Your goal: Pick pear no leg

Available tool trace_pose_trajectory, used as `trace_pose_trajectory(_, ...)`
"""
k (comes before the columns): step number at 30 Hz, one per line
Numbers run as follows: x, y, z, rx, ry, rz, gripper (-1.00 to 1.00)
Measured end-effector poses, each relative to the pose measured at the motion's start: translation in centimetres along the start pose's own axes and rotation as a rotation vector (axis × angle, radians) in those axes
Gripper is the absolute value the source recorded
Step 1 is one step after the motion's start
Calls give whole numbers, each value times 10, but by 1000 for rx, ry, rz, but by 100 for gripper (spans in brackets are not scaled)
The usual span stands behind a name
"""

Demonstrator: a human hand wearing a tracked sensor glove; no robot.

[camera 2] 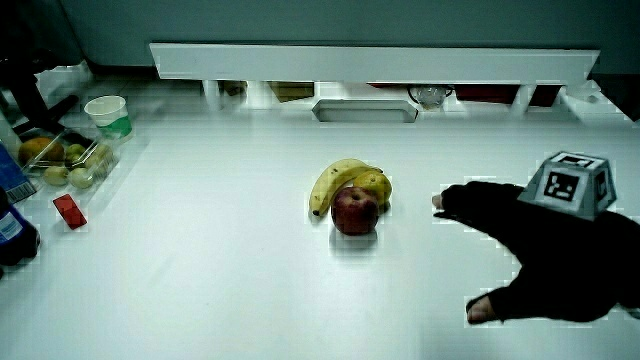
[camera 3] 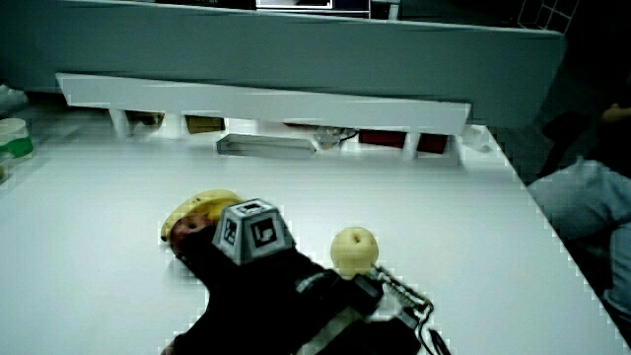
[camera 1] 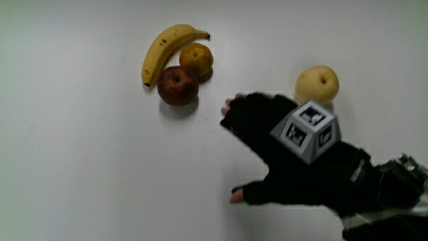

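— How is the scene lit?
— Brightly and evenly from overhead. The white worktop (camera 1: 80,167) looks nearly washed out, with soft shadows hugging the apple (camera 1: 177,86) and pear (camera 1: 317,84).
— Any blur?
— The hand (camera 1: 294,157) has smeared, jagged outlines. In both side views the corners darken and the partition (camera 2: 370,62) glares pale.

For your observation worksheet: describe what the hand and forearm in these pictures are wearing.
The hand wears a black glove whose fingertips are cut off. On its back sits a small grey cube with black-and-white square patterns on its faces. At the wrist are dark straps and small fittings.
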Motion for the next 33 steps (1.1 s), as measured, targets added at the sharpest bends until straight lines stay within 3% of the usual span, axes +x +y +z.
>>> trace_pose_trajectory(2, 14, 3, 8, 6, 54, -37, 0)
trace_pose_trajectory(3, 15, 3, 18, 37, 2, -49, 0)
trace_pose_trajectory(4, 21, 4, 22, 47, 5, -67, 0)
trace_pose_trajectory(5, 39, 9, 14, 29, 31, -105, 0)
trace_pose_trajectory(6, 44, 10, 18, 54, 4, -128, 0)
trace_pose_trajectory(8, 58, 14, 21, 25, 67, -158, 0)
trace_pose_trajectory(9, 73, 18, 15, 22, 60, -192, 0)
trace_pose_trajectory(16, 117, 27, 15, -38, 166, -297, 0)
trace_pose_trajectory(18, 135, 32, 9, -51, 182, -355, 0)
trace_pose_trajectory(24, 164, 33, 5, -92, 257, -428, 0)
trace_pose_trajectory(33, 200, 38, -16, -170, 299, -539, 0)
